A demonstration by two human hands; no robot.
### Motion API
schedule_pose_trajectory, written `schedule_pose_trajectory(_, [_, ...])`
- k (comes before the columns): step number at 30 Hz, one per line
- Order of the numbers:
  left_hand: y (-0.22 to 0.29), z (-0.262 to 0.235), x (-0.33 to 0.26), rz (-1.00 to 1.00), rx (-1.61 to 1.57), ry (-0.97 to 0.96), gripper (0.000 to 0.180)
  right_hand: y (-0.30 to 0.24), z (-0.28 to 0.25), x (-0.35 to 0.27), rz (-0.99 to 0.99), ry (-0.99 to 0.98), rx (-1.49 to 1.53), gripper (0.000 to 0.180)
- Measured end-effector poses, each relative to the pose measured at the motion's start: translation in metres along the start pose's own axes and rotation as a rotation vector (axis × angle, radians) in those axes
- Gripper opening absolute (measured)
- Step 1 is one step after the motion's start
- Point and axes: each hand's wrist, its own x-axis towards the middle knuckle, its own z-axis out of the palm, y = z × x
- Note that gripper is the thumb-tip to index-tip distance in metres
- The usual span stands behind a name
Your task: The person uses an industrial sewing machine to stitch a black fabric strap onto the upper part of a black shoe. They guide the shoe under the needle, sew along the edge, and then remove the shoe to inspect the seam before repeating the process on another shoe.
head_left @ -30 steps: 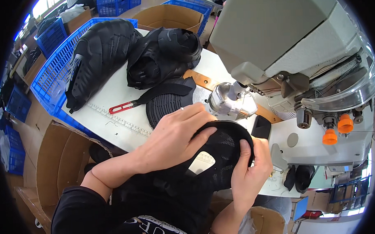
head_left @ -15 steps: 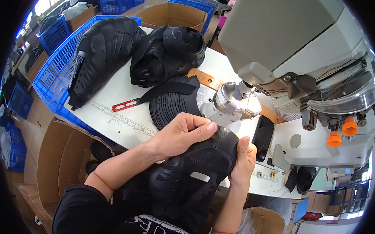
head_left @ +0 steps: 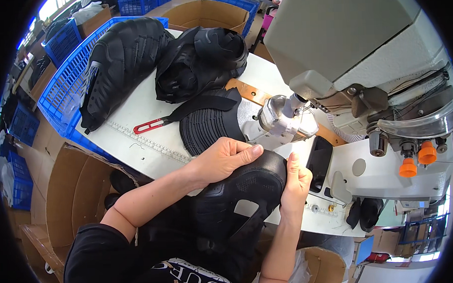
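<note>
Both hands hold a black shoe upper [head_left: 253, 183] in front of my body, below the sewing machine. My left hand [head_left: 229, 159] is closed on its upper left edge, thumb laid along the rim and fingers curled. On its right side my right hand [head_left: 295, 184] pinches the rim, with the thumb up and the other fingers partly hidden behind. A pale gap shows through an opening in the upper. Just beyond my left hand lies a stack of curved black pieces [head_left: 203, 130], topped by a black strip [head_left: 200, 106] beside a red slotted handle [head_left: 148, 125].
The sewing machine [head_left: 283, 114] stands beyond and right of my hands, its large grey body [head_left: 340, 32] overhanging the table. More black uppers [head_left: 124, 60] lie at the back left. A blue basket [head_left: 60, 102] and a cardboard box [head_left: 74, 196] flank the table's left side.
The shoe upper has been tilted and bent between my hands, so its rim curves more and the opening looks wider. Both hands keep their grip; the left has shifted slightly right.
</note>
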Motion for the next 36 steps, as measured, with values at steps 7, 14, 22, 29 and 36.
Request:
schedule_pose_trajectory(7, [-0.01, -0.03, -0.01, 0.346, 0.457, 0.142, 0.025, -0.02, 0.008, 0.002, -0.004, -0.161, -0.153, 0.035])
schedule_pose_trajectory(14, [-0.005, -0.126, -0.076, 0.584, 1.514, 0.849, 0.02, 0.006, -0.027, 0.005, -0.01, 0.077, 0.077, 0.038])
schedule_pose_trajectory(22, [-0.015, -0.1, -0.1, 0.292, 0.869, 0.764, 0.023, 0.0, -0.02, -0.001, -0.094, 0.094, 0.192, 0.042])
schedule_pose_trajectory(29, [-0.013, 0.005, -0.091, 0.257, 0.449, 0.344, 0.034, -0.009, -0.011, -0.017, -0.213, 0.171, 0.072, 0.047])
schedule_pose_trajectory(36, [-0.013, 0.018, -0.087, 0.399, 0.591, 0.389, 0.028, -0.01, -0.011, -0.025, -0.279, 0.18, 0.012, 0.048])
